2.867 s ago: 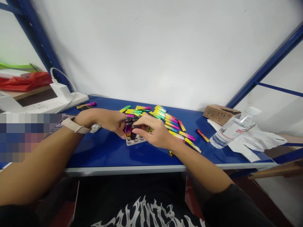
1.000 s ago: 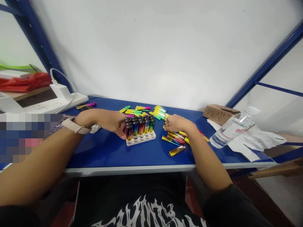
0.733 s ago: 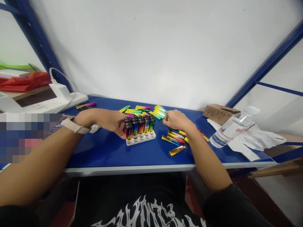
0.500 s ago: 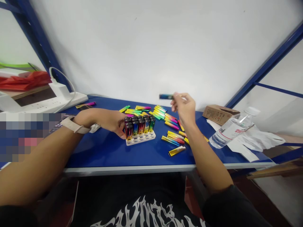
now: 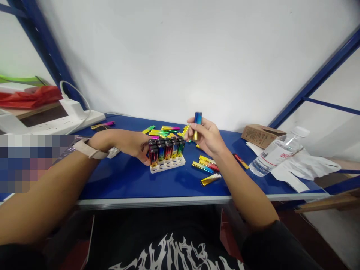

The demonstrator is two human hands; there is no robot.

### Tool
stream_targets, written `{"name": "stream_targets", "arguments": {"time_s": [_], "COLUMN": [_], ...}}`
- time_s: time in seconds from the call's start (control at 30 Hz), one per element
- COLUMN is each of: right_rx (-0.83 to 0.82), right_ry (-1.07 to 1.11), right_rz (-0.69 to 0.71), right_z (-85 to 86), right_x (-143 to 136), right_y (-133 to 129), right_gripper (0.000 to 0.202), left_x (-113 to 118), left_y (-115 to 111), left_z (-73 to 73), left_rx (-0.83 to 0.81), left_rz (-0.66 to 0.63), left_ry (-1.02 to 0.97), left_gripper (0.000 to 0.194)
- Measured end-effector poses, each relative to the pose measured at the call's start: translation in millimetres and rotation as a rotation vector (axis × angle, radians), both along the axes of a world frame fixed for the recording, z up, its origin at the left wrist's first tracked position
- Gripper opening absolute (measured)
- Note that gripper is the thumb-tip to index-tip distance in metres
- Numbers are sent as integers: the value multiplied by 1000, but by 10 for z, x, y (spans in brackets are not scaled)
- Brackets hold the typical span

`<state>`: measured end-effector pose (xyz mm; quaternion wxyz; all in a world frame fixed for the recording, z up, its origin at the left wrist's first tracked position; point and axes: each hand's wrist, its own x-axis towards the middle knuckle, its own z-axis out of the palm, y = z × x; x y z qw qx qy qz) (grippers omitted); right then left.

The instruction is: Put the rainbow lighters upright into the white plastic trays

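A shiny lighter (image 5: 198, 119), blue fading to gold, is pinched upright between the thumb and fingers of my right hand (image 5: 206, 135), above the table. My left hand (image 5: 136, 146) curls around the left end of a white perforated rack (image 5: 168, 164); its fingertips are partly hidden behind it. Several black-topped lighters (image 5: 168, 150) with coloured metallic bodies stand in the rack's back rows, while the front holes show bare. Right of the rack lie loose metallic lighters (image 5: 206, 165) in yellow, red and blue. More loose green and yellow ones (image 5: 159, 132) lie behind it.
A water bottle (image 5: 271, 155) leans to the right beside a cardboard box (image 5: 260, 135) and white plastic bags (image 5: 312, 165). At left is a white power strip (image 5: 60, 122) with a plugged-in charger. A white wall (image 5: 180, 67) stands behind the blue table (image 5: 120, 183).
My right hand has moved slightly left and lower, turning the lighter from lying sideways to upright. My left hand and the rack have stayed in place.
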<state>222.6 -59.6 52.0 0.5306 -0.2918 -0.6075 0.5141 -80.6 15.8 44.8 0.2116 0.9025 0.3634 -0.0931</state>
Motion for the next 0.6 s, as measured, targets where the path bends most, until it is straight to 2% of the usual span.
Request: {"name": "stream_targets", "arguments": {"time_s": [0.27, 0.4, 0.6], "right_rx": [-95, -158, -144], "right_ry": [28, 30, 47], "right_rz": [102, 118, 96], "right_z": [-55, -139, -206], "right_x": [-114, -153, -211], "right_y": [-70, -34, -8], "right_gripper": [49, 60, 57], "left_x": [-60, -62, 0], "left_y": [107, 96, 21], "left_z": [-104, -88, -3], "left_rx": [-48, -68, -111], "left_rz": [26, 20, 43], "left_ry": [17, -7, -6], "left_gripper": [54, 57, 59]}}
